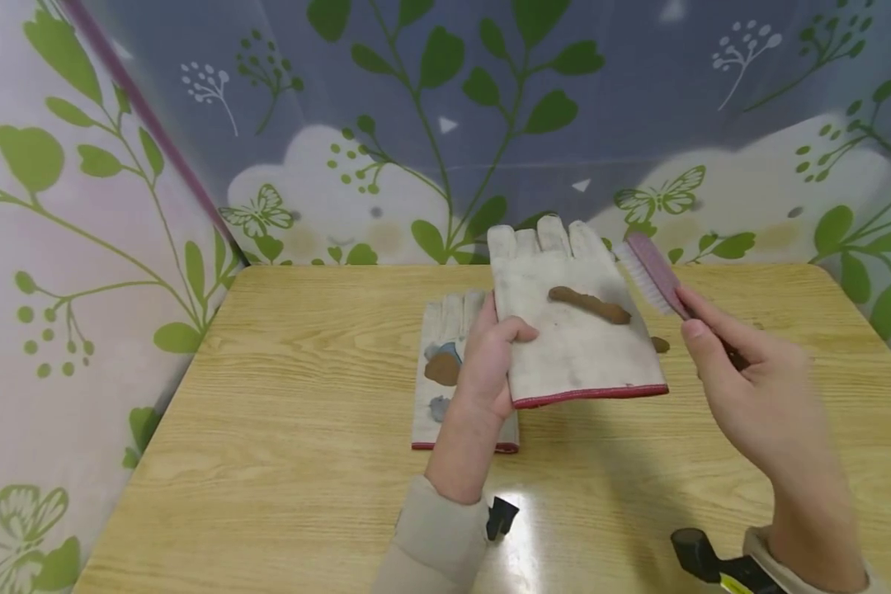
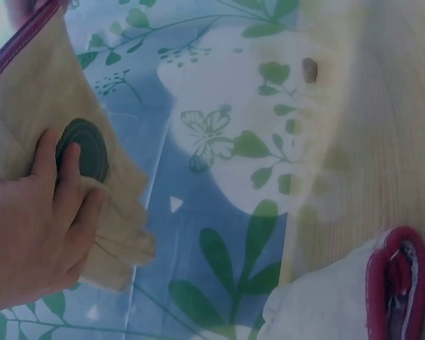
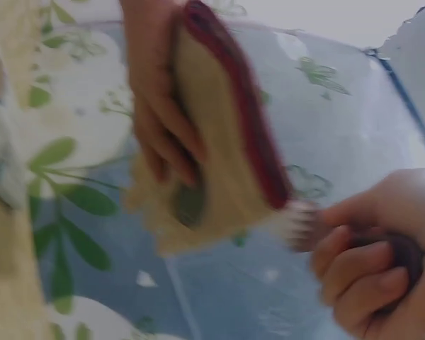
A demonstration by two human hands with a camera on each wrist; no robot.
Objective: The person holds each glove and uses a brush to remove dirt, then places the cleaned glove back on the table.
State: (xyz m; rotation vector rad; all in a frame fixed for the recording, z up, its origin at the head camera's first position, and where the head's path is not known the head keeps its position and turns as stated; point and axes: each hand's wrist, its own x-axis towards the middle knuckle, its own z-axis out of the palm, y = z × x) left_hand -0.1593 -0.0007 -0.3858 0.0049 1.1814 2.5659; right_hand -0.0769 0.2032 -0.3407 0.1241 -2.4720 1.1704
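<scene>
My left hand (image 1: 487, 363) grips a cream canvas work glove (image 1: 582, 355) with a red-edged cuff, raised above the table with its fingers upward. A long brown streak (image 1: 590, 305) lies across the side facing me. On its other side, the left wrist view shows a dark round patch (image 2: 93, 159) under my fingers. My right hand (image 1: 761, 388) holds a pink brush (image 1: 653, 268) by the handle, its white bristles toward the glove's right edge. Whether they touch is unclear. Behind my left forearm, a second glove (image 1: 425, 421) lies on the table with brown and grey-blue patches.
A wood-grain table (image 1: 289, 412) runs back to a blue wall covering (image 1: 267, 49) with leaf prints; another printed wall (image 1: 82, 272) stands at left. A small brown lump (image 1: 660, 344) lies on the table behind the raised glove. Black wrist straps (image 1: 694, 554) sit near my sleeves.
</scene>
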